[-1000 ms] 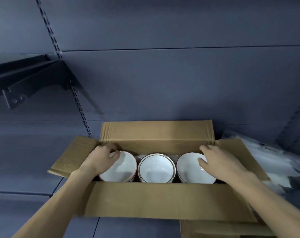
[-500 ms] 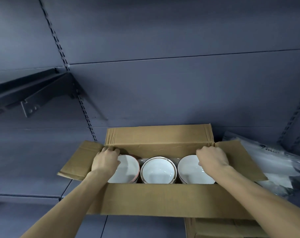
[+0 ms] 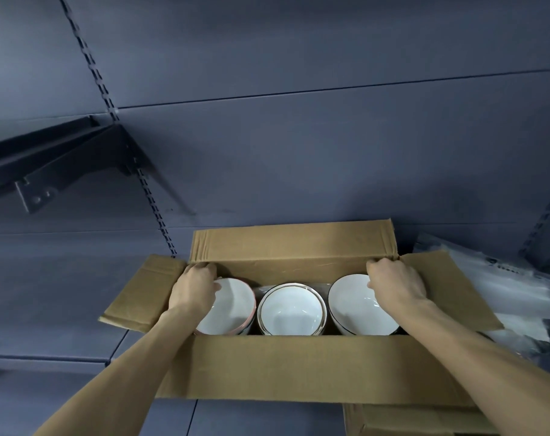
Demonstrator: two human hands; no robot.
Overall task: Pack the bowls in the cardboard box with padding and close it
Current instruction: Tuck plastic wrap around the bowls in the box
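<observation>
Head view: three bowls [image 3: 291, 309] sit in a row in the open box [image 3: 299, 363], near flap hanging outward. Left hand [image 3: 193, 289] and right hand [image 3: 393, 283] curl round the far flap [image 3: 294, 243] at its two corners, probably to fold it evenly. The bowls lie just below and between both hands.

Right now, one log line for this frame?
phase: closing | left hand: grips far flap corner | right hand: grips same flap | cardboard box: open | bowls: three inside
</observation>
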